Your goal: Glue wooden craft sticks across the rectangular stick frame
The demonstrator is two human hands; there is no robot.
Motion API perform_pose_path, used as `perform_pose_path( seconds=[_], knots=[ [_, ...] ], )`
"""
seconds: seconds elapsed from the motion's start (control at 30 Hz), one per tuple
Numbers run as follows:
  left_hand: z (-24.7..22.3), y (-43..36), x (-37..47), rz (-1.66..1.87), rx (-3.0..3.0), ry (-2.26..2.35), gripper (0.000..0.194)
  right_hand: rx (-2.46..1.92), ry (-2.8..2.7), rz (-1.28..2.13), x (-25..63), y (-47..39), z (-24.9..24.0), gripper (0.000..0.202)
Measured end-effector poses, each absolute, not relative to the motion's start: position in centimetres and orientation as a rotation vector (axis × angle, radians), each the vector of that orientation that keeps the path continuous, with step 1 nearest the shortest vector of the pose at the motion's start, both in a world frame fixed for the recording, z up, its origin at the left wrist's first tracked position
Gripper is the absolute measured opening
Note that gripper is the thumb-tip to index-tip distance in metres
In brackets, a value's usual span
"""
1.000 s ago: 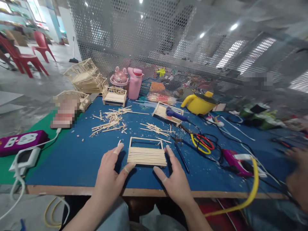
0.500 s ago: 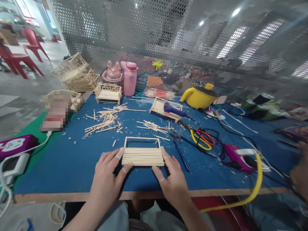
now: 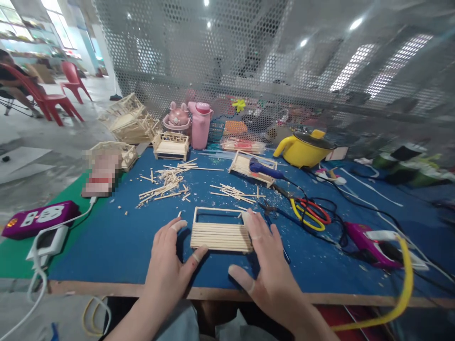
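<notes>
A small stick-built model (image 3: 221,237) lies on the blue table mat, with a panel of side-by-side wooden sticks at its near part and an open rectangular frame behind. My left hand (image 3: 174,260) is on its left, thumb tip at the near left corner and index finger apart from the side. On the right, my right hand (image 3: 272,265) has spread fingers; its index finger reaches the far right corner, while the thumb is off the near edge. Pale coverings wrap some fingertips on both hands. Loose wooden sticks (image 3: 232,192) lie beyond the model.
Cutting pliers (image 3: 270,207) and scissors (image 3: 309,215) lie right of the sticks. A blue glue gun (image 3: 265,169) rests on another stick model. Behind stand a pink bottle (image 3: 201,125) and a yellow pot (image 3: 309,149). Cables cross the right side; a phone (image 3: 103,174) is at left.
My right hand has shifted up along the model's right side, its thumb leaving the near edge. The left index finger has come away from the side. The camera view has turned slightly left.
</notes>
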State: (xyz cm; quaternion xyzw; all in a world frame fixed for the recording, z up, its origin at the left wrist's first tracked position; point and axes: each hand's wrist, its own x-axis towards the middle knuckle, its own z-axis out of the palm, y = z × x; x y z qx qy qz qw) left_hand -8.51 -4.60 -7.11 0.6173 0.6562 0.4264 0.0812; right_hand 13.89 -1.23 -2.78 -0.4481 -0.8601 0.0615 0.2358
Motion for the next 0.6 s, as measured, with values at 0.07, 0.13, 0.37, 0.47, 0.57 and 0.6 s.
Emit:
perform_pose_path(
  seconds=[0.07, 0.13, 0.37, 0.47, 0.57, 0.6],
  knots=[
    [-7.0, -4.9, -9.3, 1.312, 1.774, 1.914, 0.061, -1.139, -2.405, 0.069, 14.0, 0.2, -0.7, 0.073],
    [-6.9, -5.2, -10.4, 1.361, 1.719, 1.895, 0.055, -1.097, -2.428, 0.040, 13.8, 2.4, 1.2, 0.052],
    [-7.4, -5.3, -13.3, 1.410, 1.835, 1.770, 0.016, -1.273, -2.724, 0.273, 7.8, 14.5, 2.5, 0.021],
    [-7.8, -4.8, -13.6, 1.399, 1.914, 1.706, 0.016, -1.327, -2.754, 0.189, 4.4, 19.3, 0.9, 0.025],
    [-8.1, -4.4, -13.6, 1.446, 1.894, 1.703, 0.017, -1.409, -2.758, 0.121, 1.9, 22.4, -0.6, 0.032],
    [-8.2, -4.3, -13.5, 1.477, 1.852, 1.717, 0.016, -1.431, -2.759, 0.110, 1.3, 22.9, -1.0, 0.032]
  ],
)
